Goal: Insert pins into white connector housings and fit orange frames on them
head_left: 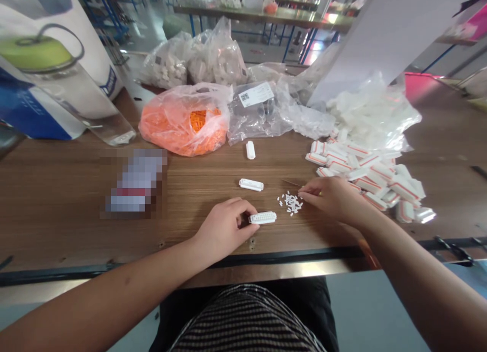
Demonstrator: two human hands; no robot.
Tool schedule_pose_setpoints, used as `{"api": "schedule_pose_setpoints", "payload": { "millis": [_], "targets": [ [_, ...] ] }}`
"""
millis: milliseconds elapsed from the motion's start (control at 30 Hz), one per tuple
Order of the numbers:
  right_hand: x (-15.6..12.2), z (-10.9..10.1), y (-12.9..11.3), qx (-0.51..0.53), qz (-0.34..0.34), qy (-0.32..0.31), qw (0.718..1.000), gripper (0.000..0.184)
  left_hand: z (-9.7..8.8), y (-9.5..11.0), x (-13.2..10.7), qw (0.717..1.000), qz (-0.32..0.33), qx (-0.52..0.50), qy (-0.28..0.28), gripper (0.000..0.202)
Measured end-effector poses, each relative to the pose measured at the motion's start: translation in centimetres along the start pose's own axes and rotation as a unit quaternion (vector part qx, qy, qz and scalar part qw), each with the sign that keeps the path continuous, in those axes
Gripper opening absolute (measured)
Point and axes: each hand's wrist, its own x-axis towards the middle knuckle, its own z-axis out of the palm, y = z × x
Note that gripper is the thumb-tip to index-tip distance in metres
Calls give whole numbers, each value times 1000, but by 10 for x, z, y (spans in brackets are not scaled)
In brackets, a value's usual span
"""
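Note:
My left hand (pixel 224 227) grips one end of a white plastic connector housing (pixel 263 218) between thumb and fingers, just above the table's front edge. Rows of small openings show on the housing's upper face. At the right side of a small heap of tiny white plugs (pixel 292 203), my right hand (pixel 333 197) has its thumb and fingertips pinched together. Whatever is between those fingertips is too small to make out. A thin dark rod (pixel 291 182) extends leftward from beside the fingers; whether it is held I cannot tell. Another white housing (pixel 251 184) lies behind the left hand.
A smaller white part (pixel 250 150) lies farther back. Many white housings with orange strips (pixel 367 172) are piled at right. Behind stand a bag of orange parts (pixel 182 121), clear plastic bags (pixel 262 111) and a bottle (pixel 87 98). A blurred-out object (pixel 135 182) lies left.

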Motion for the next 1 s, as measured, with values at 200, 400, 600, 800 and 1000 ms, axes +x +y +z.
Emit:
{"api": "schedule_pose_setpoints", "payload": {
  "millis": [200, 400, 600, 800, 1000],
  "targets": [
    [3, 4, 6, 66, 35, -4, 997, 20, 1, 2, 0, 1000, -15, -8, -5, 8],
    [-2, 10, -10, 191, 24, 40, 980, 15, 2, 2, 0, 1000, -12, -16, -3, 10],
    [-21, 19, -62, 328, -115, -14, 938, 15, 3, 0, -1, 1000, -15, -20, 2, 11],
    [-19, 33, -72, 312, -149, -10, 938, 15, 3, -1, -1, 1000, -2, -16, 8, 10],
    [-19, 37, -71, 267, -179, 27, 947, 14, 2, 0, -1, 1000, 0, -14, 6, 10]
  ]
}}
